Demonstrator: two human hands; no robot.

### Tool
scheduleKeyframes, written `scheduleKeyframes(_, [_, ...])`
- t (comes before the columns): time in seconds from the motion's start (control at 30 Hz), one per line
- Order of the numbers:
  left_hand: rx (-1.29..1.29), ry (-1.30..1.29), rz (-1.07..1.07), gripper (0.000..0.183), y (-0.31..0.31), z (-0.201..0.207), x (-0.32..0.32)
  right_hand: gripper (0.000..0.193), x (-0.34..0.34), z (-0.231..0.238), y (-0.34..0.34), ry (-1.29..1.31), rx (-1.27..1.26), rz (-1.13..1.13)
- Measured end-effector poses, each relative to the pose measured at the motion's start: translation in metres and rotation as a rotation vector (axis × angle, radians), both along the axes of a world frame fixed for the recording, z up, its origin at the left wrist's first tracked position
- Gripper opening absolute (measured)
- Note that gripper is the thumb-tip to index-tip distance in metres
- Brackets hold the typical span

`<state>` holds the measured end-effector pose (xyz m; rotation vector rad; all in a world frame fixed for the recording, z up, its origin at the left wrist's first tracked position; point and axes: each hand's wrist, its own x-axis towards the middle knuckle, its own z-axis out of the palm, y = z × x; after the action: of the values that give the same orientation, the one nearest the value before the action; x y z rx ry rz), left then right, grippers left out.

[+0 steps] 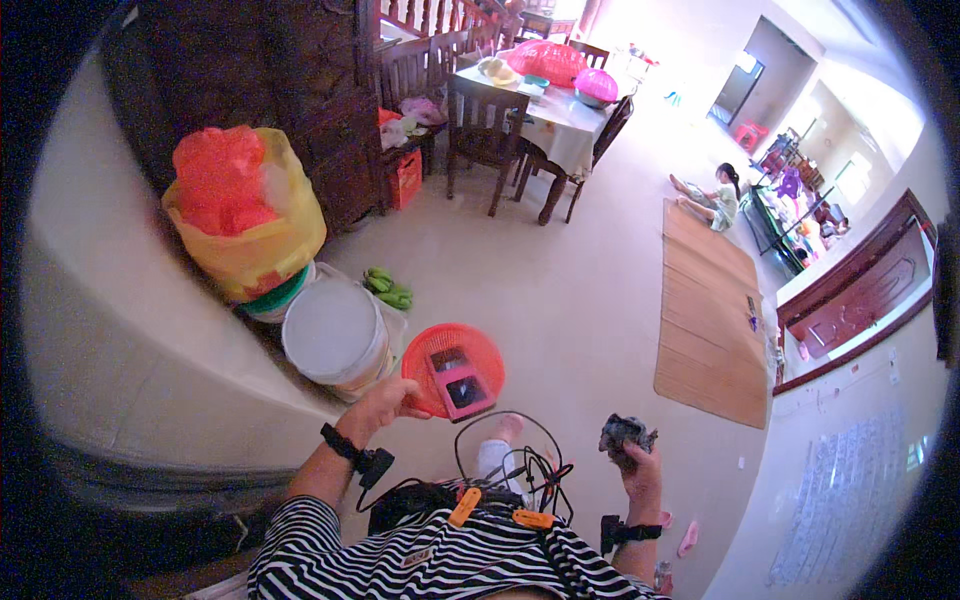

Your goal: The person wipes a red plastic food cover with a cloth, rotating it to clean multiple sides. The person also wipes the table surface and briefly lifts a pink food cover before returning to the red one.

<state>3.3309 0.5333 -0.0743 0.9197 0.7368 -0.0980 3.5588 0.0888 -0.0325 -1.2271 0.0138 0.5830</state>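
Observation:
My left hand (386,402) is closed on the near left rim of a round red plastic basket (488,352). Inside the basket lies a flat pink box (460,388) with dark window-like panels. On the other side, my right hand (642,468) is raised, its fingers wrapped round a crumpled grey cloth (626,433). Black cables (535,470) loop in front of my striped shirt, between the two arms.
A white lidded bucket (335,325) stands left of the basket, by a yellow bag (245,250) with red plastic in it. Green bananas (387,288) lie on the floor. Beyond are a dining table (560,125), a brown mat (708,315) and a seated person (722,198).

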Motion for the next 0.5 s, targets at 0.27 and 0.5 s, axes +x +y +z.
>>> scheduleKeyframes(0.27, [0.076, -0.047, 0.171, 0.029, 0.060, 0.044, 0.145, 0.049, 0.193, 0.007, 0.096, 0.003, 0.056, 0.027])
scheduleKeyframes(0.5, [0.245, -0.045, 0.349, 0.028, 0.073, 0.105, 0.244, 0.049, 0.326, 0.012, 0.196, 0.022, 0.025, 0.213])
